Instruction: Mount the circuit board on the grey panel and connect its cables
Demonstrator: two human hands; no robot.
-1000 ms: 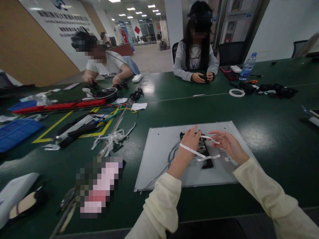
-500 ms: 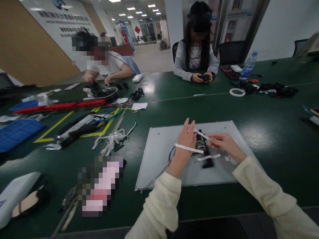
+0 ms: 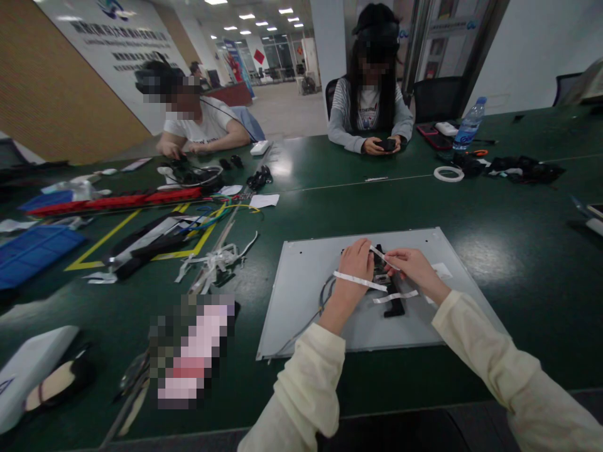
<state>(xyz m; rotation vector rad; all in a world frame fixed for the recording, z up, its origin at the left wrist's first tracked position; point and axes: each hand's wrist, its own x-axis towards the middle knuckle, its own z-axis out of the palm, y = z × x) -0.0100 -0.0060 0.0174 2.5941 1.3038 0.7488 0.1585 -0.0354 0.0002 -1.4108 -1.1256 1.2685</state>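
Note:
A grey metal panel (image 3: 306, 301) lies flat on the dark green table in front of me. A black circuit board (image 3: 390, 290) sits near its middle, with white flat ribbon cables (image 3: 394, 296) and grey wires (image 3: 325, 292) coming off it. My left hand (image 3: 354, 263) rests over the board with its fingers curled down, and a white ribbon (image 3: 358, 280) lies across its wrist. My right hand (image 3: 411, 265) pinches the end of another white ribbon strip (image 3: 382, 256) between thumb and fingers, close to my left hand.
Two other people sit across the table, one holding a phone (image 3: 387, 145). To the left lie white ribbon scraps (image 3: 214, 260), black parts, coloured wires, a red strip (image 3: 113, 201) and blue trays (image 3: 28, 251). A tape roll (image 3: 448, 174) and water bottle (image 3: 469, 124) stand far right.
My left hand has lowered from raised, stretched fingers to curled over the board. My right hand moved left, closer to it, still pinching the ribbon.

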